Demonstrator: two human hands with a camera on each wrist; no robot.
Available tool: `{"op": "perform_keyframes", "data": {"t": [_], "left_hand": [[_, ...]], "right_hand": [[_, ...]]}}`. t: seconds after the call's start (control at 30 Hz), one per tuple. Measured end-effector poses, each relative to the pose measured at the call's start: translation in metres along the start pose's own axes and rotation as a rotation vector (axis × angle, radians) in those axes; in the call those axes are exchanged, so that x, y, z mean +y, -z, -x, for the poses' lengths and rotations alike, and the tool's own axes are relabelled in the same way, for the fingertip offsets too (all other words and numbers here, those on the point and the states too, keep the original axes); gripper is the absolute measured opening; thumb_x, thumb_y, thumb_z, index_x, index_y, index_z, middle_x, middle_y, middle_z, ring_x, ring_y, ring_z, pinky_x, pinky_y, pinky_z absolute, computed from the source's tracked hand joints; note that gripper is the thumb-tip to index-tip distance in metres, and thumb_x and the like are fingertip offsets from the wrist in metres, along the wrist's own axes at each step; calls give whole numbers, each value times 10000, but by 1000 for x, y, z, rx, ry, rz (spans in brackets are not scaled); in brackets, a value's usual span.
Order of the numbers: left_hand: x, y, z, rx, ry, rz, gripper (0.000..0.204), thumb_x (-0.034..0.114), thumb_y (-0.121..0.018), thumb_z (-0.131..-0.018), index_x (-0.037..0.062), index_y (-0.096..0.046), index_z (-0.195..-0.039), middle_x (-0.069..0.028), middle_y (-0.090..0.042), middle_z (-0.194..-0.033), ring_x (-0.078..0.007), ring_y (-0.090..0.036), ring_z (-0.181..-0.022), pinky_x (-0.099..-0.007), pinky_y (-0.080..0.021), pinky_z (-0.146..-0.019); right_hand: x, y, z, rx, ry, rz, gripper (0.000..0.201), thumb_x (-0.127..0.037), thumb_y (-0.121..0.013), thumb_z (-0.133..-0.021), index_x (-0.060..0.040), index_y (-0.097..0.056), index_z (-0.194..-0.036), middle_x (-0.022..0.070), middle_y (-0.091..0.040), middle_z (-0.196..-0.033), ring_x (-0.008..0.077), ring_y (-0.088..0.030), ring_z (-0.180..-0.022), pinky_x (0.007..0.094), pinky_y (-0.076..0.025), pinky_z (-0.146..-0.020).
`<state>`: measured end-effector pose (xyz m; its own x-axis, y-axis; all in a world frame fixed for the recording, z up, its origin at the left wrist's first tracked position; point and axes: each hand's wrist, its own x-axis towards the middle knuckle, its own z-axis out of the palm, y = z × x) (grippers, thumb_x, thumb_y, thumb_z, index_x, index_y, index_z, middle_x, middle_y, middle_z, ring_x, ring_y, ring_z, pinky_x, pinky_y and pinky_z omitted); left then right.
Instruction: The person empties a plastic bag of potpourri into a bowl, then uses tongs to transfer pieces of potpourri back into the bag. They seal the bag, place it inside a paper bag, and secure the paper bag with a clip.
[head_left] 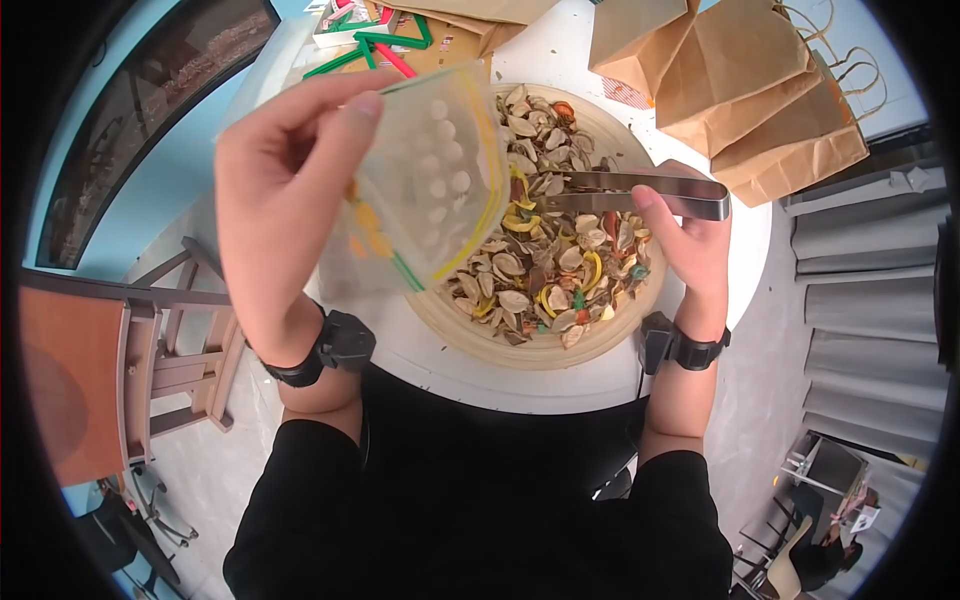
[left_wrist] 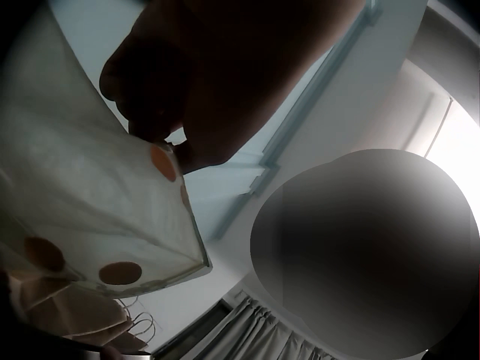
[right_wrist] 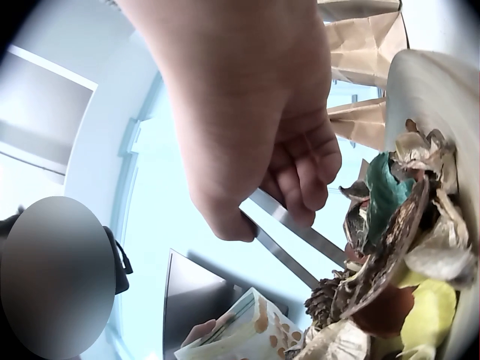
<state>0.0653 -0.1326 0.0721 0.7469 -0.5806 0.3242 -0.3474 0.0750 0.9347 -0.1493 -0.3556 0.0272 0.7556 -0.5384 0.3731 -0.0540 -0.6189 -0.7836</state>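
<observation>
The left hand (head_left: 262, 180) pinches a see-through bag (head_left: 410, 200), which hangs between both hands. The right hand (head_left: 692, 240) holds metal tongs (head_left: 620, 181), tips among dried petals (head_left: 570, 262) on a round plate (head_left: 470, 340).

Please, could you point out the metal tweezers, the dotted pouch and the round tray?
Metal tweezers (head_left: 618, 181), head view: the upper prong.
Dotted pouch (head_left: 422, 182), head view: middle of its face.
Round tray (head_left: 500, 352), head view: its bare lower rim.
</observation>
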Motion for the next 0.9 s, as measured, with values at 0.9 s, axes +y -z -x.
{"op": "perform_keyframes", "data": {"t": [0.9], "left_hand": [[-10,-23,-5,-171,76,-87,205,108,-615,-941,-19,-704,-1076,45,-622,-784,1,-501,-695,-158,-358,-605]], "right_hand": [[15,-6,2,344,106,-426,296,-220,-649,-907,59,-674,-1001,91,-678,-877,166,-619,-781,284,-503,-732]]}}
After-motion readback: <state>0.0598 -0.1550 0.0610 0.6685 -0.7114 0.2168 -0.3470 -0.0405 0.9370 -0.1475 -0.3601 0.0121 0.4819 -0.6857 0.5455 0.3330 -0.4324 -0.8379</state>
